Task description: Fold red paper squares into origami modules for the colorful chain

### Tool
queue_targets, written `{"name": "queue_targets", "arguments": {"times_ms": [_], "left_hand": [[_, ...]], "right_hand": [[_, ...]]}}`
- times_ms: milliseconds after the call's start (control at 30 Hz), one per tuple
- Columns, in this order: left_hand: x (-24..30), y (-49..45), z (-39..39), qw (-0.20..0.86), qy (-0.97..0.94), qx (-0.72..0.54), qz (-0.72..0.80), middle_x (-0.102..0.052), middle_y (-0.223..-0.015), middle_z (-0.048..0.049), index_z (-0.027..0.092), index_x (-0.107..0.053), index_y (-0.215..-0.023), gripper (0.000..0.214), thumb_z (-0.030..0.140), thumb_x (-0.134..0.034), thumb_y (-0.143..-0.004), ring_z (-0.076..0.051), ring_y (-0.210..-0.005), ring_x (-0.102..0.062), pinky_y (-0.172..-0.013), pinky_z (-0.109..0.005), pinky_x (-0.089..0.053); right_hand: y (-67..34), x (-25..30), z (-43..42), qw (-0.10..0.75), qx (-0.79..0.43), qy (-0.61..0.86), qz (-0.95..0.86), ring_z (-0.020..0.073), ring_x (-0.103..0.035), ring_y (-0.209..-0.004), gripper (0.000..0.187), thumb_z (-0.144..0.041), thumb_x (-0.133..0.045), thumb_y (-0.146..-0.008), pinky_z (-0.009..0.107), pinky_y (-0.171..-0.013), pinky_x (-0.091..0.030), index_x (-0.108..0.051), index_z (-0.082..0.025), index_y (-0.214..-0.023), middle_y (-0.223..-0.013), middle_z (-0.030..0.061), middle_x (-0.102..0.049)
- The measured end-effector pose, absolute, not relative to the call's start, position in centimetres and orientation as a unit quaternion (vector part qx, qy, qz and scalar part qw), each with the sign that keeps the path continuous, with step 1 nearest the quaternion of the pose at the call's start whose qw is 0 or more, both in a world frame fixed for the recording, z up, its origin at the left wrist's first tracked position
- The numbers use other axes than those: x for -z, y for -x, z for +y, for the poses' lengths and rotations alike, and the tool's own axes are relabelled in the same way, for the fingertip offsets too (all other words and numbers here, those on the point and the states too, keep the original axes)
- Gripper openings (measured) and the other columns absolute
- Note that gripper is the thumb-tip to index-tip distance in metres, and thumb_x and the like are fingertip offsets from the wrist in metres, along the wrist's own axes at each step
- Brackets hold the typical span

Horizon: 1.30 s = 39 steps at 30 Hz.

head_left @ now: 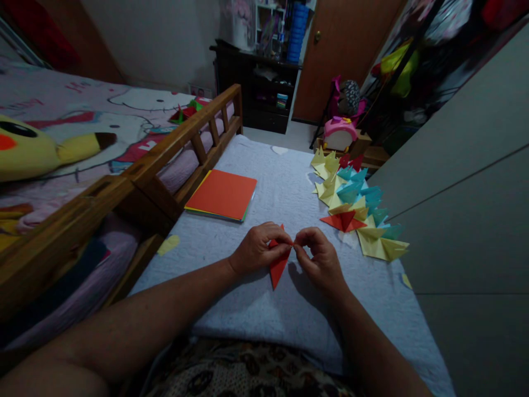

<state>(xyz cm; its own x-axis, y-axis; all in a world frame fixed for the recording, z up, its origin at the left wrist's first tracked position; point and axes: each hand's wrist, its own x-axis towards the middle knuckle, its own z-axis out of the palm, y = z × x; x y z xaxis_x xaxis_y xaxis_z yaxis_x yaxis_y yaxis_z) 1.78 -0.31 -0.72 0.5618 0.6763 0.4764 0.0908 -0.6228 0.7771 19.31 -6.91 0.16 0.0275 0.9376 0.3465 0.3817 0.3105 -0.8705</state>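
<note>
Pinching a half-done-looking red paper (277, 270) with left fingers (280, 236) and right fingers (306, 236), folded pieces (378, 247) done at 2 o'clock, flat sheets (223, 194) left at 10.

1. The folded paper (279, 270) near the centre of the frame was orange-red.
2. The paper stack (223, 194), left of the centre, was orange on top and showed yellow and green at its edges.
3. The folded pieces (350, 191) at the right were pale yellow, light blue and red.
4. The cloth (285, 190) in the middle was pale blue-grey, with some yellow patches.
5. The garment (256, 370) at the bottom had dark and tan spots.
</note>
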Motion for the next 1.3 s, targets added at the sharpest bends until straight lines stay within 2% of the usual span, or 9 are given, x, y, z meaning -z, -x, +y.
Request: {"name": "queue_targets", "arguments": {"times_ms": [600,800,1033,1300], "left_hand": [[0.38,-1.76,-0.36,0.393,-0.804,-0.383,0.227,-0.066,-0.076,-0.0011,0.019,-0.068,-0.083,0.008,0.018,-0.063,-0.088,-0.016,-0.077,-0.059,-0.075,-0.031,-0.046],[0.47,-1.85,-0.44,0.408,-0.796,-0.381,0.235,-0.066,-0.079,-0.0012,0.018,-0.066,-0.083,0.006,0.016,-0.061,-0.087,-0.016,-0.078,-0.059,-0.076,-0.03,-0.046],[0.73,-1.87,-0.42,0.401,-0.806,-0.351,0.259,-0.064,-0.079,-0.0008,0.018,-0.065,-0.085,0.007,0.015,-0.068,-0.08,-0.016,-0.076,-0.058,-0.07,-0.029,-0.045],[1.07,-1.99,-0.16,0.408,-0.814,-0.331,0.247,-0.06,-0.072,0.0003,0.017,-0.065,-0.076,0.009,0.018,-0.066,-0.085,-0.014,-0.071,-0.055,-0.068,-0.028,-0.042]], "right_hand": [[-19.48,-0.72,-7.11,0.487,-0.298,0.517,-0.638,0.0149,-0.06,-0.073,0.019,-0.012,-0.055,-0.081,0.028,-0.069,-0.049,-0.056,-0.023,-0.096,-0.082,-0.0004,-0.061],[-19.68,-1.07,-6.97,0.434,-0.306,0.527,-0.664,0.0139,-0.055,-0.066,0.003,-0.019,-0.058,-0.084,0.026,-0.06,-0.045,-0.06,-0.021,-0.083,-0.075,-0.0005,-0.057],[-19.66,-0.99,-6.88,0.455,-0.293,0.532,-0.651,0.0139,-0.052,-0.065,0.012,-0.022,-0.057,-0.087,0.027,-0.061,-0.042,-0.059,-0.021,-0.076,-0.071,-0.0015,-0.055],[-19.74,-1.11,-6.94,0.458,-0.291,0.536,-0.646,0.0135,-0.051,-0.066,0.01,-0.02,-0.056,-0.085,0.027,-0.062,-0.042,-0.056,-0.021,-0.076,-0.072,-0.0019,-0.054]]}}
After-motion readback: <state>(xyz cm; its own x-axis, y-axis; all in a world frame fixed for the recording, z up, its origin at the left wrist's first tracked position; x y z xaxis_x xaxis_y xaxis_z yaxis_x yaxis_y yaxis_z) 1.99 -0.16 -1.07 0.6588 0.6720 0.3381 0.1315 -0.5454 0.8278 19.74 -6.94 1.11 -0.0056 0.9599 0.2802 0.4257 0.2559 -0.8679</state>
